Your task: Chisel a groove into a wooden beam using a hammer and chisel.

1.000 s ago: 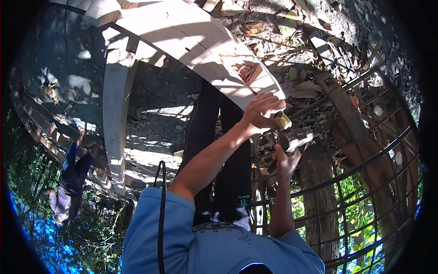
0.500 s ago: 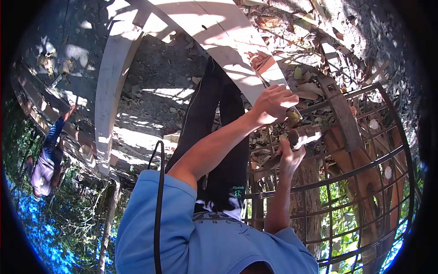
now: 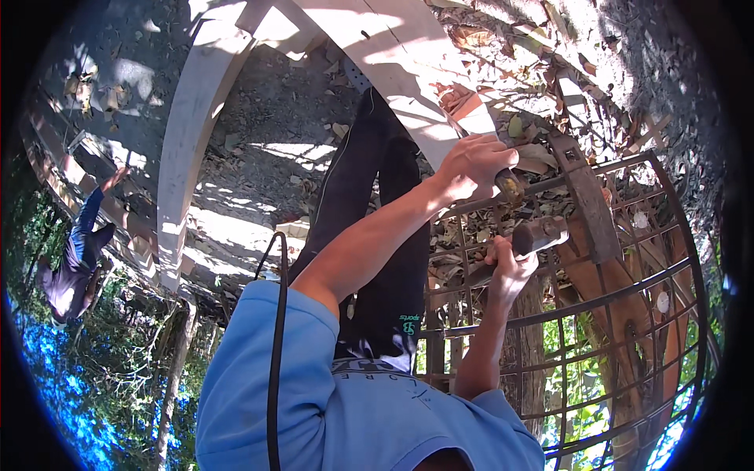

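My left hand [image 3: 474, 166] is closed around the handle of a chisel [image 3: 510, 187]. The worn handle end sticks out below the fist, and the thin blade points up toward the end of a pale wooden plank [image 3: 385, 59]. Whether its tip touches the wood is hard to make out. A reddish, freshly cut patch [image 3: 465, 106] shows near that plank end. My right hand [image 3: 512, 265] grips a hammer [image 3: 542, 234] by its handle, just below the head. The thick hammer head is beside the chisel's handle end, with a gap between them.
A curved metal grid [image 3: 565, 314] lies at the right, with a dark wooden piece [image 3: 585, 196] across it. Another pale plank [image 3: 184, 149] stands on the left. Dry leaves [image 3: 534, 153] cover the ground. Another person [image 3: 75, 267] is at the far left.
The hammer has shifted right and slightly away from the chisel's handle end. My left hand has moved only slightly, still on the chisel.
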Tool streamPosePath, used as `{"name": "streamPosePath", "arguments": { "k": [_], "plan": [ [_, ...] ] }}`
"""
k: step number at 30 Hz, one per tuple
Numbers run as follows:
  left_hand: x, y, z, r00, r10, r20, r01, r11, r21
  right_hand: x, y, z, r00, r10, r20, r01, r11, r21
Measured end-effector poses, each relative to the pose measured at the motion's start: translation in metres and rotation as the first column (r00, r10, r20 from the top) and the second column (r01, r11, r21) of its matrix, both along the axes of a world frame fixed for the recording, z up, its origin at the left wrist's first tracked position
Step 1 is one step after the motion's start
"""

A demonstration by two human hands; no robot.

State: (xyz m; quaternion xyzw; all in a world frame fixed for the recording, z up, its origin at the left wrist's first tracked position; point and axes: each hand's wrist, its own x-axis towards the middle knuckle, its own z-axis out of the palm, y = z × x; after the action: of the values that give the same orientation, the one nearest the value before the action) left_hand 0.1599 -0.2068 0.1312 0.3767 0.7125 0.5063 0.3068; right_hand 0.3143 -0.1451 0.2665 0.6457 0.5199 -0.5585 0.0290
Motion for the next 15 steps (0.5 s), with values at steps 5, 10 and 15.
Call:
{"name": "streamPosePath", "arguments": {
  "k": [5, 10, 15],
  "plan": [
    [0.0, -0.005, -0.002, 0.995, 0.046, 0.093, -0.049, 0.998, 0.034, -0.011, 0.004, 0.018, 0.997, 0.012, -0.07, -0.006, 0.996, 0.089],
    [0.004, -0.009, -0.008, 0.981, 0.153, 0.119, -0.169, 0.975, 0.145, -0.02, -0.002, 0.036, 0.995, 0.016, -0.096, -0.003, 0.992, 0.129],
    [-0.005, -0.011, -0.008, 0.986, 0.085, 0.146, -0.109, 0.98, 0.164, -0.022, -0.013, -0.002, 0.938, 0.129, -0.323, -0.047, 0.967, 0.25]
  ]
}}
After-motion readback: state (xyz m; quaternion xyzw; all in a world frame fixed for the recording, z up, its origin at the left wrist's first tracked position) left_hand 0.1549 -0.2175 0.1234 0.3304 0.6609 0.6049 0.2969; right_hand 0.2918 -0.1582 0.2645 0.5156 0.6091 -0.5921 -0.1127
